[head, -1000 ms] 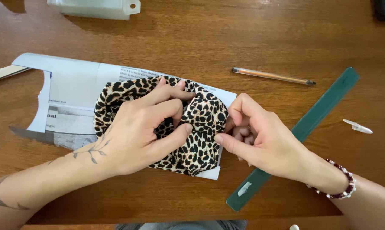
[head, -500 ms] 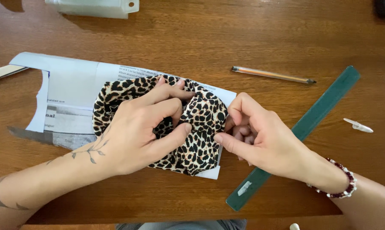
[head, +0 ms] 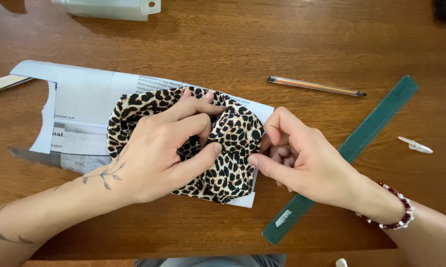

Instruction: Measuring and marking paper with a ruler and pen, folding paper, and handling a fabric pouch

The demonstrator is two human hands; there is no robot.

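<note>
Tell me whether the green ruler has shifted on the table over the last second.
No. The green ruler lies at the same slant, its top end as far below and right of the pen as before.

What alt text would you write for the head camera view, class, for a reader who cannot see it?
Two bare hands bunch a piece of leopard-print fabric on a wooden table: the left hand presses on top, the right hand pinches its edge. The fabric lies on cut printed paper; a green ruler, a pen and a pen cap lie to the right.
</note>
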